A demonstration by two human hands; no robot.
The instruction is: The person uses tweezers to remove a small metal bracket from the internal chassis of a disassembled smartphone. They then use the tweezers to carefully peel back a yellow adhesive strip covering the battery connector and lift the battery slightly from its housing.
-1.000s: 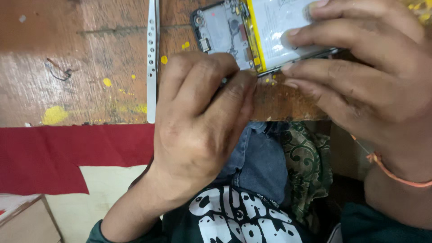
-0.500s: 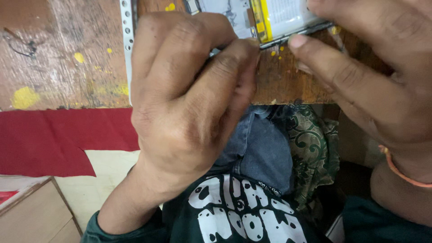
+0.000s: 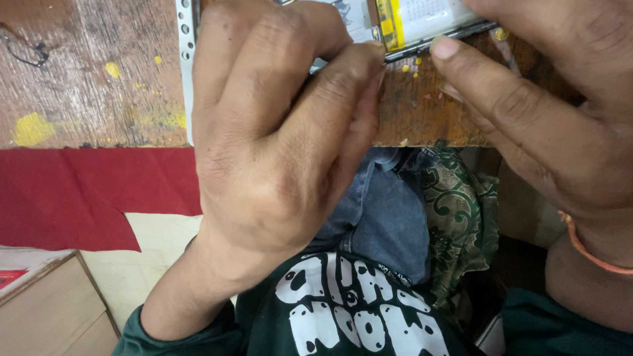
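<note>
Left hand [image 3: 277,132] curled, fingertips pinched at opened phone [image 3: 422,23] edge — right hand [image 3: 547,112] gripping phone

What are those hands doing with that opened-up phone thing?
A person is working at a worn wooden table splashed with yellow paint. The left hand is curled with its fingertips pinched at the lower edge of an opened phone, whose insides show. The right hand steadies the phone from the other side, thumb on its edge. A white strip with holes lies just beside the left hand. Whether the pinched fingers hold a small tool cannot be told.
</note>
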